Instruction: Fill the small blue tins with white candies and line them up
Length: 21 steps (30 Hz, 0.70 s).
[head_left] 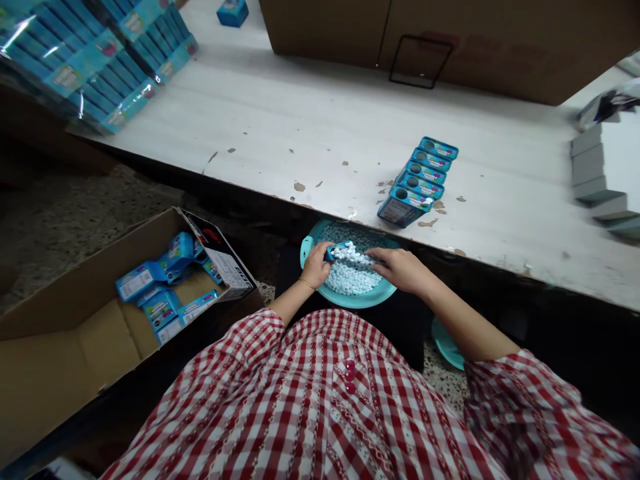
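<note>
My left hand (317, 265) is closed around a small blue box (330, 252), its end turned toward the right over the basin. My right hand (400, 268) pinches what looks like a small scoop, mostly hidden under a heap of white candies (350, 253) that reaches to the box's end. Below both hands is a turquoise basin (370, 301) holding many loose small white pieces (345, 280). On the table edge just beyond, several blue boxes (405, 207) stand upright in a row, each with a round opening on top.
An open cardboard carton (110, 333) at left holds several blue boxes (160, 307). Wrapped blue packs (95, 67) occupy the white table's (280, 127) far left. A large brown carton (450, 40) stands at the back, white stacked cartons (607, 160) at right.
</note>
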Motion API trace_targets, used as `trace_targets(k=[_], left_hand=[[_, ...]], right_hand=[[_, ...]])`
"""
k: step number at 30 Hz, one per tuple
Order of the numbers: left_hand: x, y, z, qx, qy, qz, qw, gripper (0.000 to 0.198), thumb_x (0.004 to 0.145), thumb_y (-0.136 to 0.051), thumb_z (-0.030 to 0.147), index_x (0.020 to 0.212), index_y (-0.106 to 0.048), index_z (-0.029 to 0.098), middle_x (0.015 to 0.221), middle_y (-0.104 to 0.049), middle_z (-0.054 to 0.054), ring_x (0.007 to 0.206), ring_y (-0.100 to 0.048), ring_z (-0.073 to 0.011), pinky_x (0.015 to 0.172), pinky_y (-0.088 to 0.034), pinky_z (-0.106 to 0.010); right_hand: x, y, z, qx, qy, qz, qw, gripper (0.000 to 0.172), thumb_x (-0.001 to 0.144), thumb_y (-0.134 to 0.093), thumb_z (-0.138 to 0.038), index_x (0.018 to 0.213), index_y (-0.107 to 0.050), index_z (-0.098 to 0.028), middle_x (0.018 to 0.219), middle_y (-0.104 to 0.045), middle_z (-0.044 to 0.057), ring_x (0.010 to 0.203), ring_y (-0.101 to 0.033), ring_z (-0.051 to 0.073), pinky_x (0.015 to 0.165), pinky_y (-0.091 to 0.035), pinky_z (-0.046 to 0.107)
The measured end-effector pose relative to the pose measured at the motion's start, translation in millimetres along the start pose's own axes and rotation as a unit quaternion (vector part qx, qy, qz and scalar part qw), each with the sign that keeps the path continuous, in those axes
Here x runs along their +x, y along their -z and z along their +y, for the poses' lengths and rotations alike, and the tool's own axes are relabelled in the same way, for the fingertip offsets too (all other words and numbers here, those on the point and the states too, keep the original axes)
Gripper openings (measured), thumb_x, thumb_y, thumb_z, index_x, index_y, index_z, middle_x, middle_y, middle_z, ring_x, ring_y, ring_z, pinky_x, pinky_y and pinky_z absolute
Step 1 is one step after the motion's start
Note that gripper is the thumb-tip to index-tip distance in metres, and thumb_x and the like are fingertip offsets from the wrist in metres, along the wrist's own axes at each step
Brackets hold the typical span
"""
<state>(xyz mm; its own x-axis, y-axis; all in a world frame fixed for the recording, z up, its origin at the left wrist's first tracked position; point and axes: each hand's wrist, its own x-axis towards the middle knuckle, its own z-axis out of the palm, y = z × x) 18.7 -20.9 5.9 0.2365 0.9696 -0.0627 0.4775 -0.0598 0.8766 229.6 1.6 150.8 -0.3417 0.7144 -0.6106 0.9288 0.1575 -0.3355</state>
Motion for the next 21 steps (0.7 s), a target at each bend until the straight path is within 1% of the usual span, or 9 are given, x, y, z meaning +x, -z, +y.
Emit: trace_targets(k=[2,4,8,11,13,16,18,20,21], left_hand=[[0,-5.6,3,0.008,-0.014,-0.009,1.0,0.042,0.067,-0.049,0.007,0.107,-0.052,0.016,0.109,-0.059,-0.009,0.104,-0.053,-0.0233,0.093,-0.041,-0.039],[0,-9.2,5,0.018,-0.022,-0.016,0.999,0.043,0.066,-0.048,0.006,0.108,-0.052,0.016,0.11,-0.058,-0.01,0.105,-0.052,-0.0236,0.093,-0.041,-0.04],[0,-13.3,5,0.03,-0.034,-0.03,0.999,0.046,0.065,-0.046,0.004,0.108,-0.052,0.017,0.11,-0.058,-0.009,0.106,-0.051,-0.0239,0.094,-0.04,-0.041],[0,-12.5,4,0.026,-0.037,-0.032,0.998,0.045,0.066,-0.046,0.005,0.109,-0.052,0.018,0.11,-0.058,-0.009,0.105,-0.052,-0.0234,0.093,-0.04,-0.04],[-1,-8.1,1,0.021,-0.033,-0.024,0.999,0.045,0.066,-0.046,0.006,0.109,-0.052,0.017,0.11,-0.058,-0.009,0.105,-0.052,-0.0229,0.093,-0.041,-0.039],[-4,3.7,-5,0.014,-0.028,-0.005,0.999,0.043,0.067,-0.047,0.008,0.108,-0.052,0.017,0.11,-0.059,-0.009,0.105,-0.053,-0.0225,0.094,-0.041,-0.038],[-7,12.3,-8,0.012,-0.021,0.007,1.0,0.041,0.068,-0.049,0.009,0.108,-0.052,0.018,0.111,-0.059,-0.008,0.105,-0.053,-0.0222,0.094,-0.041,-0.038],[-10,19.3,-9,0.011,-0.01,0.018,1.0,0.039,0.069,-0.05,0.012,0.107,-0.053,0.018,0.111,-0.059,-0.008,0.105,-0.054,-0.022,0.094,-0.042,-0.037],[-11,22.1,-10,0.011,-0.004,0.022,1.0,0.037,0.07,-0.051,0.013,0.107,-0.053,0.018,0.111,-0.06,-0.008,0.104,-0.054,-0.022,0.093,-0.042,-0.037]], right_hand=[[1,10,-15,-0.097,-0.024,-0.019,0.995,0.032,0.086,-0.044,-0.03,0.116,-0.055,-0.024,0.108,-0.064,0.007,0.093,-0.061,0.024,0.077,-0.045,0.033],[3,14,-28,-0.157,-0.034,-0.034,0.986,0.03,0.087,-0.04,-0.028,0.112,-0.056,-0.021,0.103,-0.065,0.011,0.089,-0.062,0.025,0.074,-0.046,0.034],[10,16,-50,-0.2,-0.025,-0.04,0.979,0.03,0.088,-0.033,-0.017,0.105,-0.057,-0.015,0.095,-0.065,0.015,0.086,-0.063,0.026,0.071,-0.045,0.033],[6,20,-55,-0.205,-0.012,-0.026,0.978,0.033,0.088,-0.028,-0.013,0.102,-0.058,-0.015,0.092,-0.064,0.015,0.086,-0.063,0.027,0.068,-0.045,0.034],[-4,23,-46,-0.204,-0.014,-0.017,0.979,0.032,0.089,-0.028,-0.016,0.103,-0.056,-0.017,0.095,-0.064,0.014,0.085,-0.063,0.026,0.068,-0.045,0.033],[-16,13,-12,-0.193,-0.048,-0.02,0.98,0.028,0.09,-0.034,-0.027,0.111,-0.052,-0.021,0.103,-0.062,0.013,0.085,-0.063,0.025,0.068,-0.046,0.034],[-11,-10,15,-0.172,-0.089,-0.046,0.98,0.03,0.089,-0.038,-0.029,0.116,-0.049,-0.021,0.109,-0.061,0.014,0.088,-0.062,0.027,0.07,-0.046,0.036],[7,-43,33,-0.133,-0.123,-0.092,0.979,0.033,0.089,-0.036,-0.021,0.119,-0.048,-0.017,0.111,-0.059,0.017,0.091,-0.062,0.027,0.072,-0.046,0.038],[20,-62,37,-0.118,-0.124,-0.111,0.979,0.033,0.089,-0.035,-0.018,0.119,-0.048,-0.015,0.11,-0.06,0.019,0.091,-0.062,0.026,0.073,-0.046,0.037]])
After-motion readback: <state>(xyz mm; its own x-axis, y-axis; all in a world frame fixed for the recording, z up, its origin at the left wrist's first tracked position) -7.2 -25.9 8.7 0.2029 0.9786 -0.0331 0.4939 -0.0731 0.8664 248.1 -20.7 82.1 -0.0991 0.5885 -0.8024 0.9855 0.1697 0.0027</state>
